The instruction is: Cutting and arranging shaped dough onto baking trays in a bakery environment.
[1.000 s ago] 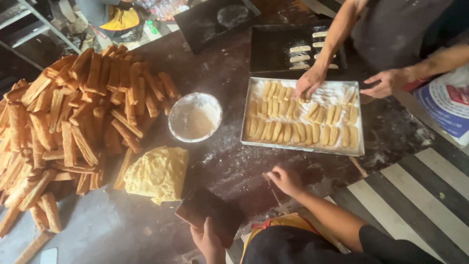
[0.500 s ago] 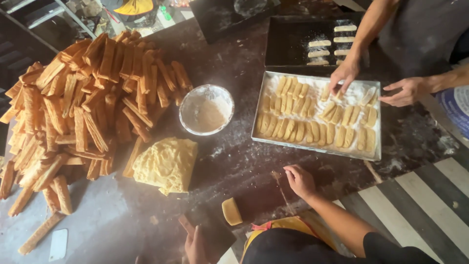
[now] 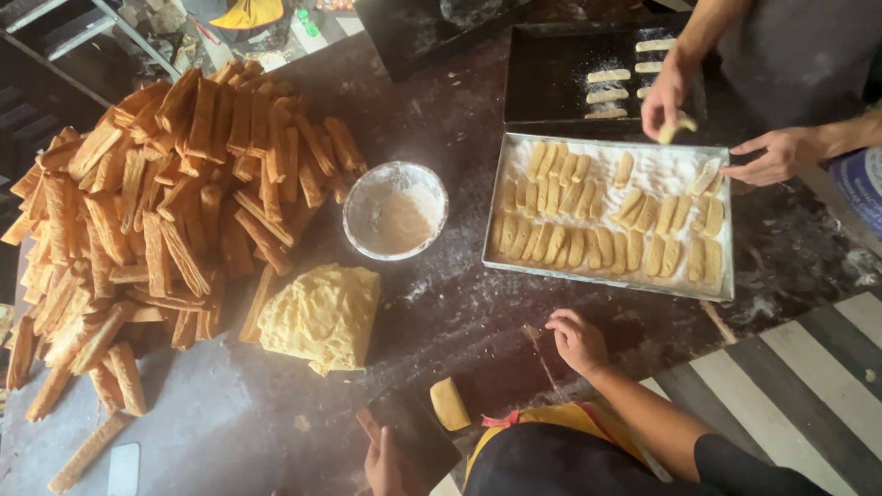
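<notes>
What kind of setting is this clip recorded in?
Probably a small bakery or snack-making workshop: a big pile of baked sticks, a block of yellow dough, a bowl of flour and a floured tray of shaped pieces on a dark worktable.

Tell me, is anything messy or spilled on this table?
Yes. White flour is scattered over the dark table beside the flour bowl, and it dusts the silver tray under the dough sticks. The baked sticks lie in a loose heap, several strays slid away at bottom left.
</notes>
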